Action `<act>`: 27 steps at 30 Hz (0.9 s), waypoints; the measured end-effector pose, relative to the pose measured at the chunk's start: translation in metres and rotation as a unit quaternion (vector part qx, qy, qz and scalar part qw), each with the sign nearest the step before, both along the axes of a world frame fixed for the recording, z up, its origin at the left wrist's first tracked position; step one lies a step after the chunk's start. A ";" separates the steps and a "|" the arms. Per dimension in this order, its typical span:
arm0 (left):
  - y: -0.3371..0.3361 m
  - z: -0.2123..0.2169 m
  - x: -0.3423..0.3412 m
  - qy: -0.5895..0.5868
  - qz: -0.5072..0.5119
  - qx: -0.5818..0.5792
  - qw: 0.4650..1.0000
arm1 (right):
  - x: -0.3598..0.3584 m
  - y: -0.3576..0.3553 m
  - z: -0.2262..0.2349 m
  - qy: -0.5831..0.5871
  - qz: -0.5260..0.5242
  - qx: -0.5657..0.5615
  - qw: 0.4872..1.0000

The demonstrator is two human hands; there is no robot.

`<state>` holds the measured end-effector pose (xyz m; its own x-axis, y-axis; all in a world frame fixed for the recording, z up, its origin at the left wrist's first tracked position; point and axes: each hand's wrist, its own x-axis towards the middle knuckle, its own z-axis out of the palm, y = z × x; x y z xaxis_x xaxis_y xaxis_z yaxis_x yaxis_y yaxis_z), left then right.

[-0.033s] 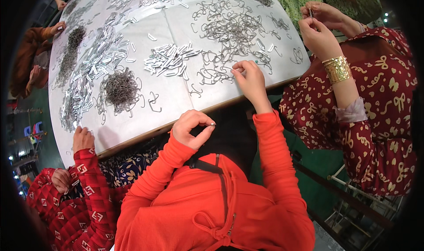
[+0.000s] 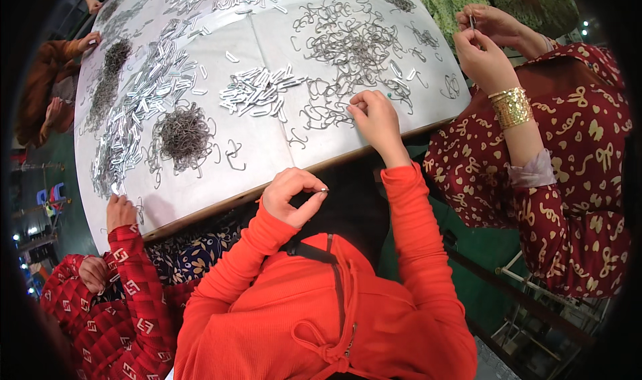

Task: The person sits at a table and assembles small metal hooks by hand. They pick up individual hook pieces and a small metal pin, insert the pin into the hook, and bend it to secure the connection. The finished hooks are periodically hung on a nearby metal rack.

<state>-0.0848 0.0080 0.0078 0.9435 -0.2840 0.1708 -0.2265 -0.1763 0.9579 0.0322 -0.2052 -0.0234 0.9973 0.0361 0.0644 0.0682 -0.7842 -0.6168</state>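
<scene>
My left hand [image 2: 292,196] is held in front of the table edge, thumb and forefinger pinching a small shiny metal piece [image 2: 324,190]. Only the tip of that piece shows. Over the near edge of a loose spread of bent wire hooks [image 2: 351,46], my right hand [image 2: 376,120] is closed, its thumb and fingertips brought together at the hooks. Whatever lies between those fingertips is too small to make out. Left of the hooks lies a heap of short silver metal strips [image 2: 259,91] on the white-covered table [image 2: 267,139].
A dense pile of dark wire hooks [image 2: 182,138] sits farther left, beside a long band of silver strips [image 2: 144,96]. At right, a person's hands [image 2: 488,52] hold a small piece; a gold bracelet [image 2: 511,107] is on one wrist. Another person's hand [image 2: 121,213] touches the table at left.
My right hand has shifted very slightly left. The hand of the person on the left has moved a little leftward at the table edge. My left hand keeps its pinch.
</scene>
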 end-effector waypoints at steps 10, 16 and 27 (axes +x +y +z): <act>0.000 -0.008 0.001 -0.034 -0.011 0.005 0.999 | 0.010 0.011 -0.001 0.028 0.088 -0.117 0.989; -0.002 -0.004 0.004 -0.032 0.001 -0.008 0.999 | 0.024 0.007 0.011 -0.038 0.102 -0.077 0.991; 0.002 -0.004 -0.002 -0.029 0.010 -0.006 1.000 | 0.021 0.018 -0.009 -0.037 0.065 -0.150 0.986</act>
<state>-0.0866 0.0095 0.0034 0.9372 -0.2637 0.2284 -0.2781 -0.1697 0.9454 0.0531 -0.1872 -0.0328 0.9759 0.1917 0.1039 0.2163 -0.9120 -0.3485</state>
